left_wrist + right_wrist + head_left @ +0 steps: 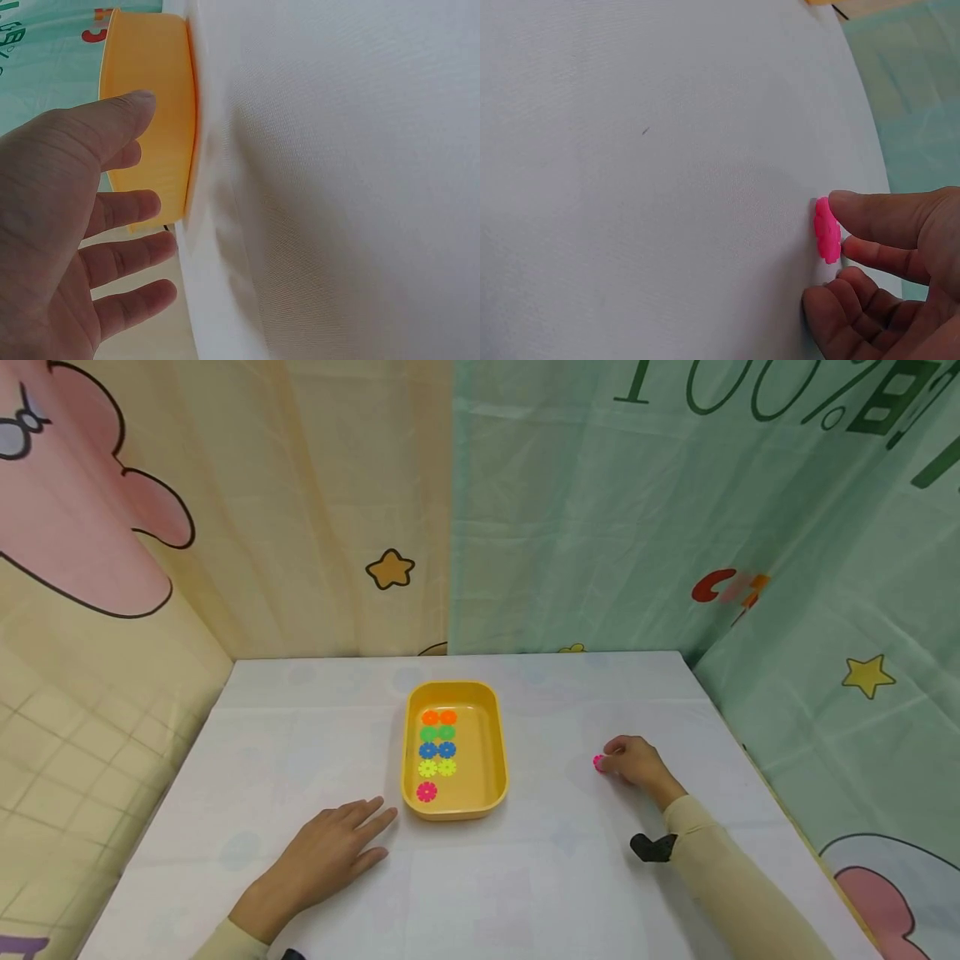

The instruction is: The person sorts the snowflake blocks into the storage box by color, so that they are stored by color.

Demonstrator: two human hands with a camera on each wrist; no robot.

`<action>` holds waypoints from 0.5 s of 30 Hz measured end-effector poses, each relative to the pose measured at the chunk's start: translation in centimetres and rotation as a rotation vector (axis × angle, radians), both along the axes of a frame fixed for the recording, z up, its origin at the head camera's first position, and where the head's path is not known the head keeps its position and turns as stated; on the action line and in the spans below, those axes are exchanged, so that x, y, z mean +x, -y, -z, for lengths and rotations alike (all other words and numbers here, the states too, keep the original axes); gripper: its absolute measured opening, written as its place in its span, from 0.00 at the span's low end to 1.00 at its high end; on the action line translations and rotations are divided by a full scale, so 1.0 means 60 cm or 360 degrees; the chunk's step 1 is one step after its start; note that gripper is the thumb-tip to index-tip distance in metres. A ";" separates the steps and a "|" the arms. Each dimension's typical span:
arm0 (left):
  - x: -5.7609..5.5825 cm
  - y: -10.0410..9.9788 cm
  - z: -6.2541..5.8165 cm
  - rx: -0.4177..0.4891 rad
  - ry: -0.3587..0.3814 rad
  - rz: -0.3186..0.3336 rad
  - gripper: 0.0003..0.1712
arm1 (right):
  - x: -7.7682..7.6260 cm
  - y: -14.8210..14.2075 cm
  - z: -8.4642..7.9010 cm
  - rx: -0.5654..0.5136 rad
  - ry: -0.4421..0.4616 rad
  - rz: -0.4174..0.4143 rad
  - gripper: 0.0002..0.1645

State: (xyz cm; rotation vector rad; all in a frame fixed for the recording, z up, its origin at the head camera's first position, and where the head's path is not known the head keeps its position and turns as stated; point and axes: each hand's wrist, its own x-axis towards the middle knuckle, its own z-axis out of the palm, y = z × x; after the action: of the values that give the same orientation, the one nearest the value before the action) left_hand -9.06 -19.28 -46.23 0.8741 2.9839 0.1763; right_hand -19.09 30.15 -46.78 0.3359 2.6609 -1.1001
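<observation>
Between thumb and fingers, my right hand (636, 762) pinches a pink flower-shaped plastic disc (827, 231), held on edge close over the white table. My left hand (335, 846) is spread, palm down, beside the lower left corner of a yellow tray (483, 752), and holds nothing. Inside the tray, flower discs lie in rows along the left side: orange discs (447, 717), green discs (446, 733), blue discs (447, 750) and yellow discs (447, 767), two of each. A single pink disc (427, 792) lies below them.
The table (555, 885) wears a white cloth. Printed curtains (570, 527) hang behind it and along both sides. A black strap end (652, 847) sticks out from the right wrist.
</observation>
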 end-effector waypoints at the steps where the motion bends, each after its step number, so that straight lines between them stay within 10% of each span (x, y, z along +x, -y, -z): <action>1: 0.000 0.000 0.000 0.0002 0.0003 0.0003 0.33 | 0.001 0.002 0.000 0.0010 -0.0004 -0.0007 0.21; 15: 0.002 0.002 0.001 -0.0003 -0.0017 0.0012 0.33 | 0.005 0.016 0.007 0.0071 -0.0029 -0.0052 0.18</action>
State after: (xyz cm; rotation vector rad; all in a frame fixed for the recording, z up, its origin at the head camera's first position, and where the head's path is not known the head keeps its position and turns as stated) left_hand -8.93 -19.38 -46.31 0.8888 2.9897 0.1695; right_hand -18.77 29.22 -47.18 0.2905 2.7005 -1.0404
